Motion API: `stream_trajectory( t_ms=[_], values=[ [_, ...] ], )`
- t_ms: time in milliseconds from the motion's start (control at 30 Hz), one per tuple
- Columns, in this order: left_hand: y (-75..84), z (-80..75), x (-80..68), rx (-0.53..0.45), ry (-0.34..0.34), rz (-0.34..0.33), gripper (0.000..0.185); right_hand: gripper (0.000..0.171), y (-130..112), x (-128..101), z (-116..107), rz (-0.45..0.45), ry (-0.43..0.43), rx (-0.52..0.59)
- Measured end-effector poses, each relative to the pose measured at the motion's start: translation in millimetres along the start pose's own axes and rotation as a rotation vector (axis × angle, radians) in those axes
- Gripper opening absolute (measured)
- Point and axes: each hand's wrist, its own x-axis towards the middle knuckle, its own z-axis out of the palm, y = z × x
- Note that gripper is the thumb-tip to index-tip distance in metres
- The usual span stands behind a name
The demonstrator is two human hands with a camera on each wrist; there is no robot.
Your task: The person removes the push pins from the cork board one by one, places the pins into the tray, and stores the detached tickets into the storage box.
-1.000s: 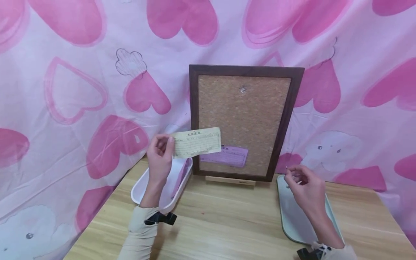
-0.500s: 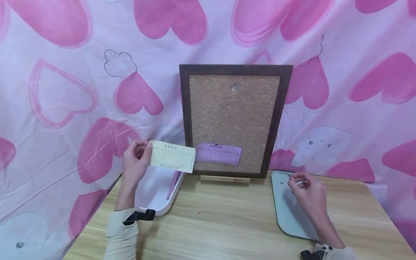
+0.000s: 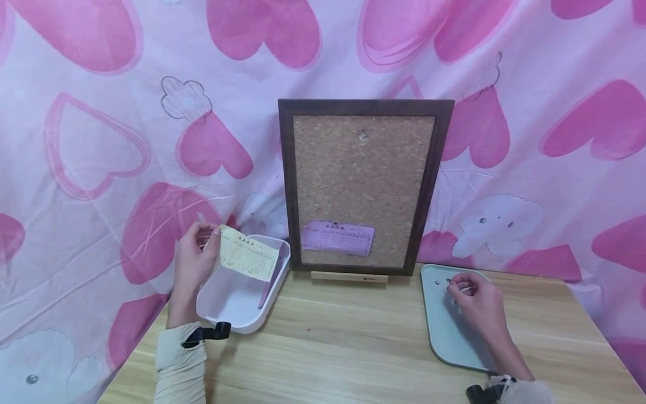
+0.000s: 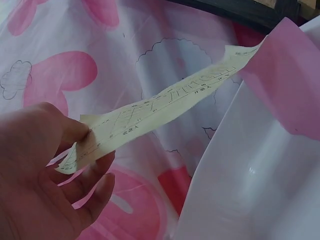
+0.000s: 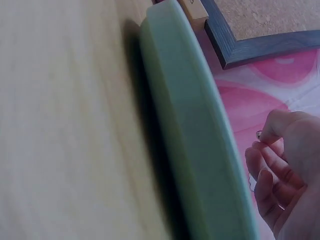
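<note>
My left hand (image 3: 194, 261) pinches one end of a yellow printed slip (image 3: 247, 259) between thumb and fingers. The slip hangs tilted over the white bin (image 3: 237, 328). In the left wrist view the yellow slip (image 4: 160, 102) stretches from my left hand (image 4: 45, 165) toward the white bin (image 4: 260, 190). A pink slip (image 3: 266, 292) leans inside the bin. My right hand (image 3: 456, 287) hovers over the far end of the green tray (image 3: 444, 336), its fingertips pinching a small pin (image 5: 258, 135). A cork board (image 3: 363, 179) stands between them with a purple slip (image 3: 337, 238) fixed low on it.
The cork board rests upright on a small wooden stand (image 3: 349, 276) at the back of the wooden table (image 3: 343, 348). One pin (image 3: 362, 134) sticks near the board's top. A pink heart-patterned cloth (image 3: 101, 140) hangs behind and to the left. A few pins lie on the green tray.
My left hand carried the yellow slip left and down, from in front of the board's lower left corner to above the white bin. My right hand sank slightly toward the green tray.
</note>
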Motion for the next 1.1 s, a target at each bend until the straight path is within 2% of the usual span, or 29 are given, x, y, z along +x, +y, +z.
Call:
stream_trajectory(
  t_ms=[200,300,400,467,533,700,767,833,967,1033,1100],
  values=[
    [4.3,-7.9,0.4,0.116,0.010,0.048,0.025,0.013,8.3,0.9,0.5,0.019,-0.047,-0.052],
    [3.9,-15.0,0.1,0.143,0.026,0.064,0.024,0.014,10.9,0.7,0.8,0.022,-0.070,-0.067],
    [2.1,-20.3,-0.6,0.169,-0.007,0.061,0.026,0.015,12.6,0.0,0.7,0.037,-0.100,-0.066],
    [0.2,-22.0,-1.2,0.192,-0.068,0.058,0.028,0.015,13.4,-0.5,0.5,0.051,-0.121,-0.066],
    [-2.2,-21.8,-1.1,0.209,-0.160,0.065,0.030,0.016,14.0,-0.8,0.4,0.060,-0.145,-0.062],
    [-5.9,-17.4,0.7,0.162,-0.405,0.097,0.033,0.018,16.0,-0.6,1.5,0.058,-0.182,-0.062],
    [-4.7,-16.2,0.7,0.140,-0.473,0.111,0.031,0.018,16.9,-0.4,2.3,0.058,-0.188,-0.066],
    [-3.1,-15.8,0.4,0.129,-0.513,0.130,0.028,0.018,17.6,-0.3,3.1,0.064,-0.194,-0.073],
    [-0.1,-16.5,-0.6,0.133,-0.522,0.147,0.024,0.020,17.8,0.0,3.8,0.071,-0.219,-0.088],
    [-0.1,-15.9,-0.7,0.156,-0.482,0.159,0.023,0.021,17.3,0.1,3.6,0.073,-0.234,-0.092],
    [-1.7,-13.8,-0.7,0.207,-0.396,0.181,0.023,0.023,16.8,0.3,3.7,0.075,-0.247,-0.096]
  ],
)
